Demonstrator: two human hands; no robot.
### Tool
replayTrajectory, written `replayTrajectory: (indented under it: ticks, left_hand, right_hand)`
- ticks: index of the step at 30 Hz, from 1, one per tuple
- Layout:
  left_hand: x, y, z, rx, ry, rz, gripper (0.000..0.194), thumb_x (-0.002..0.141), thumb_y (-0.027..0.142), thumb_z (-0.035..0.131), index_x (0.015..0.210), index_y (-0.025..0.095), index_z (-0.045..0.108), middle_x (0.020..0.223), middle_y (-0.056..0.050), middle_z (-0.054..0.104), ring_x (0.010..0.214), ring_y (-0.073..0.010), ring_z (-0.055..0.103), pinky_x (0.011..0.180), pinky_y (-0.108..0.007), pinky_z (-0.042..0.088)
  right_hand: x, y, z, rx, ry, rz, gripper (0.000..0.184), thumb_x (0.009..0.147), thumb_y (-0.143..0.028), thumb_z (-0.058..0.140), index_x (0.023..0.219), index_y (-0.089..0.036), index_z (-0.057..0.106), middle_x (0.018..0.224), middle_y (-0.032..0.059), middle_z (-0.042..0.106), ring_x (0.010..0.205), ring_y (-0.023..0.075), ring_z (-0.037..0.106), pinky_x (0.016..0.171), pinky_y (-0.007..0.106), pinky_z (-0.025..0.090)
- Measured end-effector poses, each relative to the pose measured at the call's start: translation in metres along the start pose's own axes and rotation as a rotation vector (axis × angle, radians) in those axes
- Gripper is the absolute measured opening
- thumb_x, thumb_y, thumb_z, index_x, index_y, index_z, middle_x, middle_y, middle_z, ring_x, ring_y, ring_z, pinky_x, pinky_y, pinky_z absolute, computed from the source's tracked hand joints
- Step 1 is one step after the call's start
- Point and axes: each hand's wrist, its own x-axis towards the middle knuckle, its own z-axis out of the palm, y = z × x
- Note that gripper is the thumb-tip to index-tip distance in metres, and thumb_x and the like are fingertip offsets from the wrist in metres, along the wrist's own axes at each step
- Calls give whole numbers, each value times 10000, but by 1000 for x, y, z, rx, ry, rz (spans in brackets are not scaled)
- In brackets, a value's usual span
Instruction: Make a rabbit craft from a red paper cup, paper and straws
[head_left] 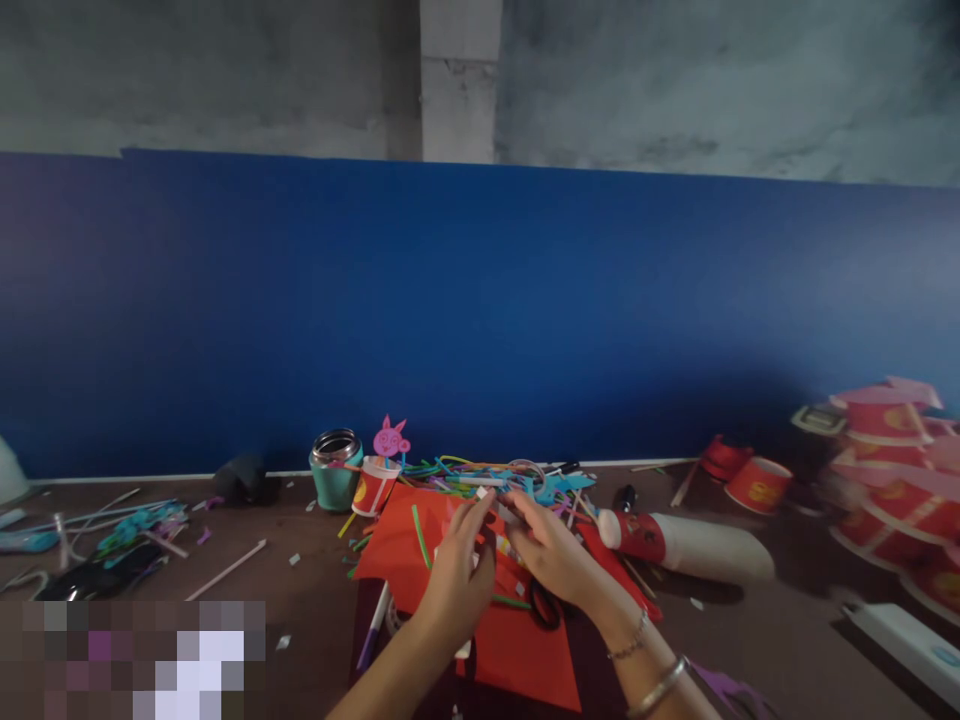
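Note:
My left hand (461, 565) and my right hand (553, 548) are raised close together over the red paper sheets (521, 655), fingers bent inward. A small white piece (484, 493), perhaps tape or paper, shows at the fingertips of my left hand, which is closed on it. My right hand is closed too, its fingertips almost meeting the left ones; what they pinch is unclear. Beneath the right wrist lie scissors with dark handles (546, 605), partly hidden. A green strip (420, 535) rests on the paper beside my left hand, and a white-and-purple marker (373, 628) lies left of my forearm.
Behind the paper spreads a heap of coloured pipe cleaners (480, 474). A teal flask (336, 475) and a red paper cup (375, 487) with a pink figure stand back left. Paper cups in a roll (697, 545) lie right, near stacked red cup lanterns (892, 490). A blue partition (480, 310) rises behind.

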Motion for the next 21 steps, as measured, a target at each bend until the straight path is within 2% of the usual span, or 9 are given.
replayTrajectory:
  ticks: [2,6,9,12,17,21]
  left_hand:
    - [0,0,1,-51,38,-18,468,823,94,407,1269,218,478,1189,-114,557,1031,-199,558,852,-356,479]
    - [1,-2,2,-135,116,-77,488,846,140,409,1327,211,380,1199,-130,560,964,-198,590,716,-319,520]
    - [1,-3,2,-104,97,-36,485,826,104,406,1297,217,425,1204,-119,544,994,-191,573,734,-309,517]
    - [0,-2,2,-79,63,23,479,806,67,404,1254,220,475,1135,-104,555,932,-175,582,749,-313,518]
    - [0,3,-1,-32,57,81,496,791,36,388,1242,207,502,1120,-107,553,947,-182,567,817,-352,501]
    - [1,2,-3,-11,50,70,508,792,49,396,1263,215,492,1118,-104,563,975,-196,559,823,-371,504]
  right_hand:
    - [-1,-1,-1,28,-22,15,249,856,-164,411,1063,-169,550,861,20,635,763,144,578,672,232,447]
    - [-2,0,1,86,-36,16,290,859,-167,435,1135,-170,525,811,10,643,743,144,592,685,241,457]
    - [-2,0,2,112,-37,13,280,869,-203,457,1139,-165,521,767,8,645,750,155,603,695,251,466]
    - [-2,0,3,118,-30,54,286,882,-253,464,1148,-166,520,764,16,657,692,152,603,630,242,467]
    - [-2,-1,2,-27,7,59,294,892,-313,455,1136,-185,560,669,-1,637,571,139,562,541,231,438]
    - [-2,-8,2,-62,-24,-48,298,871,-210,436,1132,-185,578,882,44,671,763,169,605,704,264,482]
